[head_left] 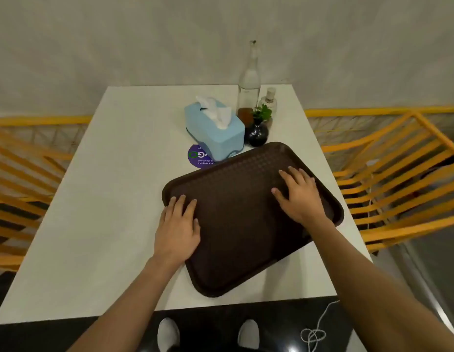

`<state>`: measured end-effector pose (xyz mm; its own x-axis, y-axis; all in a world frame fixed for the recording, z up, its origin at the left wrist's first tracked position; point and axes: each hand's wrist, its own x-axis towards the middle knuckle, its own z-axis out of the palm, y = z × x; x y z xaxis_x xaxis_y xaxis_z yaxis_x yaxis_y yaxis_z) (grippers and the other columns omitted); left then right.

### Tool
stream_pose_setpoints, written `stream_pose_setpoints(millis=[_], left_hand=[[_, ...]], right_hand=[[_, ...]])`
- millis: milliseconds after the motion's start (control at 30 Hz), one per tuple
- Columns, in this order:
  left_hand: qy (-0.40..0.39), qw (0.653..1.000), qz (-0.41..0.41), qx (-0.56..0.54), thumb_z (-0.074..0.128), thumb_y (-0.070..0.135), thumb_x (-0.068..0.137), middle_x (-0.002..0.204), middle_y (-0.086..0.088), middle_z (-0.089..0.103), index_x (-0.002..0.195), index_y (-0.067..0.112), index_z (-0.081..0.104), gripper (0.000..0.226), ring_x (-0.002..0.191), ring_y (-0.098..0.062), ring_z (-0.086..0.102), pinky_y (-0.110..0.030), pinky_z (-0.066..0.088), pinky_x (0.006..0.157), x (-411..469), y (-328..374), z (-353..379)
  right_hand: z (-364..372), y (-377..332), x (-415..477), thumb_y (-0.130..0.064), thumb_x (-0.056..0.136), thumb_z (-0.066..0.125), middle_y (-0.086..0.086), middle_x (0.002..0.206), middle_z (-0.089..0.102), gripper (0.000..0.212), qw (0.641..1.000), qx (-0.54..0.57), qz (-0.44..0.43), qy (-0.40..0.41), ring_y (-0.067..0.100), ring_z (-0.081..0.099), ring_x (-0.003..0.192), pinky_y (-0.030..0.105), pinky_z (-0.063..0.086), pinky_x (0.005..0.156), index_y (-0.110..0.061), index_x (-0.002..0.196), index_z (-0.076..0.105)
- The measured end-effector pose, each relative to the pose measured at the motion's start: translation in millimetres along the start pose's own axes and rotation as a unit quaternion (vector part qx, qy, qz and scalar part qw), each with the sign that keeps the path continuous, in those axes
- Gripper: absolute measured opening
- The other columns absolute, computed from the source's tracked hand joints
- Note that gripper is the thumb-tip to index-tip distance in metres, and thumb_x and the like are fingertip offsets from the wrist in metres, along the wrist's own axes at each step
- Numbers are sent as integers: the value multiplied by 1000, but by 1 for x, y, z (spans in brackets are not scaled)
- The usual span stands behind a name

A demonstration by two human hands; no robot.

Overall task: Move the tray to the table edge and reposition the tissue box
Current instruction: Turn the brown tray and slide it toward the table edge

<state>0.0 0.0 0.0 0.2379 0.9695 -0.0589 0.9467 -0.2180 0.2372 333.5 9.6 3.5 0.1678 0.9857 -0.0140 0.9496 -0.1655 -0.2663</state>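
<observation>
On the left half of the white worktop [94,199] nothing stands, so that side offers free room. Next comes the left hand [177,229], laid palm down over the tray's left rim with fingers spread and the wrist low, the forearm reaching in from below; its grip is released, nothing clenched, and the flat pressure looks meant for sliding the tray, not lifting it. Just beyond those fingers, a purple round sticker [195,158] lies flat on the surface, half under the tissue box [214,128], a pale blue box with a tissue standing out of its top; it sits near the worktop's middle, its near corner almost touching the tray's far rim (whether they meet I cannot tell). The brown tray [241,224] lies empty and skewed on the right half, its right corner already at the worktop's right edge and its near corner close to the front edge. Pressing on its far right part is the right hand [300,194], also flat and unclenched, fingers fanned toward the far side, arm stretched further than the other. With one palm on each side, the pair can push and turn the tray together. Behind stand a glass bottle [250,82], a small dark vase [257,133] with a green sprig and a little flask [270,100], close enough that a forward shove could knock them.
</observation>
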Motion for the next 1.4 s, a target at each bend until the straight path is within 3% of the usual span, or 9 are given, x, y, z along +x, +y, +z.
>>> stream_pose_setpoints(millis=[167, 333, 600, 767, 933, 1033, 1167, 1267, 1400], left_hand=[[23, 1000, -5, 5, 35, 32, 103, 160, -11, 36, 154, 18, 39, 53, 152, -28, 22, -41, 11, 125, -9, -2, 10], [27, 1000, 5, 5, 42, 20, 99, 160, -13, 35, 154, 16, 40, 55, 151, -30, 24, -39, 9, 125, -8, -3, 9], [29, 997, -22, -61, 44, -5, 89, 163, -12, 27, 150, 16, 46, 64, 152, -32, 17, -39, 14, 124, -13, -30, 1], [74, 986, -94, -116, 49, -1, 88, 163, -16, 20, 152, 10, 38, 66, 151, -32, 15, -49, 36, 116, -19, -50, -16], [59, 977, -180, -103, 56, 15, 90, 132, -23, 51, 146, 3, 43, 58, 118, -42, 47, -51, 43, 99, -20, -86, -27], [41, 974, -168, -144, 49, 14, 95, 120, -17, 55, 134, 6, 53, 40, 109, -36, 54, -47, 48, 93, -17, -99, -30], [39, 974, -157, -158, 45, 13, 100, 120, -16, 57, 136, 7, 51, 37, 101, -34, 61, -43, 50, 88, -8, -114, -34], [32, 979, -140, -143, 44, 16, 101, 121, -16, 59, 141, 8, 48, 40, 103, -34, 62, -45, 52, 88, 4, -128, -38], [18, 988, -115, -104, 44, 21, 103, 128, -17, 57, 149, 11, 42, 48, 113, -34, 57, -46, 50, 92, 27, -145, -49]], right_hand=[[-7, 23, 16, -42, 104, 41, 7, 168, 16, 57, 996, -63, 60, -2, 44, 7, 153, 60, 7, 120, -29, 158, 29], [-18, 34, 21, -24, 104, 41, 10, 162, 28, 49, 995, -56, 77, -36, 45, 39, 135, 57, 40, 107, -18, 152, 41], [-12, 16, -1, -13, 96, 54, 13, 139, 45, 46, 995, -45, 85, 6, 36, 52, 118, 48, 52, 88, -15, 142, 53], [-8, -4, -9, -25, 94, 54, 11, 118, 57, 34, 993, -66, 95, 4, 33, 58, 103, 44, 47, 85, -17, 127, 57], [-7, -36, -13, -28, 87, 56, 11, 118, 54, 26, 984, -138, 109, -3, 35, 47, 112, 48, 42, 88, -18, 111, 60], [-2, -63, -7, -22, 89, 57, 11, 130, 52, 32, 996, -86, 33, 12, 36, 45, 118, 48, 44, 91, -16, 120, 62], [12, -102, 0, -26, 98, 54, 5, 157, 38, 48, 992, -29, -99, -74, 33, 33, 140, 50, 40, 108, -25, 146, 51], [28, -124, -4, -45, 103, 44, -4, 167, 20, 51, 980, -33, -134, -141, 26, 15, 153, 54, 24, 118, -40, 154, 36], [44, -141, -16, -64, 101, 23, -8, 170, 9, 56, 979, -64, -119, -150, 20, 3, 156, 51, 6, 123, -52, 156, 19]])
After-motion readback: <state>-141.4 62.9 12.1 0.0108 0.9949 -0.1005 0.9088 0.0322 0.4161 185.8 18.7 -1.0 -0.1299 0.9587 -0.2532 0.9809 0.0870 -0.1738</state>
